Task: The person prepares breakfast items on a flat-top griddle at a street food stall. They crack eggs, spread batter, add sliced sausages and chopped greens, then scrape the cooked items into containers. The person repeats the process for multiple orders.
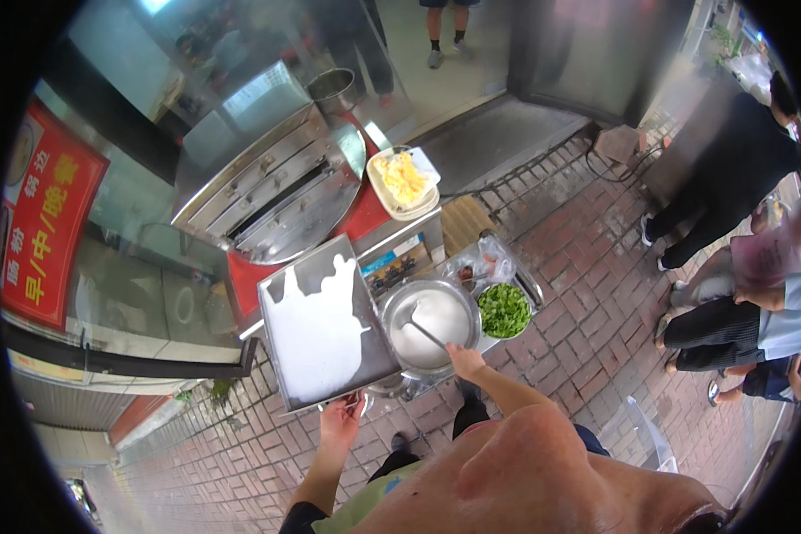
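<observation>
My left hand (pixel 340 420) grips the near edge of a rectangular metal tray (pixel 375 334). White liquid batter (pixel 317 340) covers much of the tray in an uneven sheet, leaving bare metal along the right side and at the far edge. In my right hand (pixel 466 361) is the handle of a metal ladle (pixel 430 335). Its bowl dips into white batter (pixel 440 310) inside a round metal pot (pixel 475 314), just right of the tray. A bowl of chopped green leaves (pixel 504 310) stands beside the pot.
Beyond the tray is a stainless-steel drawer steamer (pixel 287 193) on a red-topped stand (pixel 374 212). A container (pixel 410 211) of yellow food sits at its right. Plastic bags (pixel 497 263) lie behind the greens. Several people stand on the brick paving (pixel 574 320) at right; a cable (pixel 541 160) runs near the doorway.
</observation>
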### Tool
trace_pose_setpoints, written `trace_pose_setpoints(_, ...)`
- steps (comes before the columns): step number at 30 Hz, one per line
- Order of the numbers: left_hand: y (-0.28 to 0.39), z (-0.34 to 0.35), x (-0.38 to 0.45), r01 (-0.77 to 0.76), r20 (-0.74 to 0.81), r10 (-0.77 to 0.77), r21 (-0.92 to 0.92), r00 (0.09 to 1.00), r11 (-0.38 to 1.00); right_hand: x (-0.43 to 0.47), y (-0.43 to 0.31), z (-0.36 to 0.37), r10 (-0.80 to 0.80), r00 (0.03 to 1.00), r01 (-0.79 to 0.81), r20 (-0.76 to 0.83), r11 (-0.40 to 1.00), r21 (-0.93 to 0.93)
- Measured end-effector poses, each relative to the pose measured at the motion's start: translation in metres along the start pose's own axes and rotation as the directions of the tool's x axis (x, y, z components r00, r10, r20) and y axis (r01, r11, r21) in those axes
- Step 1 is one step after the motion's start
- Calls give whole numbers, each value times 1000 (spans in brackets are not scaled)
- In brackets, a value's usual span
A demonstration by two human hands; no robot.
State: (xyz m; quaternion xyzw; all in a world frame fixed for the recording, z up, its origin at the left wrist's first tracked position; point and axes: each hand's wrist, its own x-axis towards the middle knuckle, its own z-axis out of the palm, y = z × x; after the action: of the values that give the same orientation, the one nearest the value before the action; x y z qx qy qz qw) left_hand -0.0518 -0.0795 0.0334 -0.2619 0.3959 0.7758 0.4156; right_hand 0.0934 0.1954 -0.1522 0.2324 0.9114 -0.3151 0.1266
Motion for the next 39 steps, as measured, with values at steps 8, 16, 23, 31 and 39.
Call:
trace_pose_setpoints(8, 7, -8, 2, 22, 74, -23, 3, 997, 1000, -63, -21, 13, 194, 922, -208, -334, 978, -6)
trace_pose_setpoints(16, 10, -42, 4, -16, 89, 20, -40, 996, 999, -134, -81, 33, 158, 740, -156, -653, 986, 61)
trace_pose_setpoints(23, 2, -24, 34, -31, 150, 27, 22, 988, 999, -179, -73, 79, 389, 725, -228, -568, 914, 336)
trace_pose_setpoints(31, 24, -40, 5, 77, 53, -83, 109, 995, 991, -205, -16, 147, 680, 609, -416, -408, 712, 566)
trace_pose_setpoints(39, 30, -24, 6, 53, 410, -124, 182, 903, 982, -159, 64, 230, 779, 592, -504, -207, 558, 659)
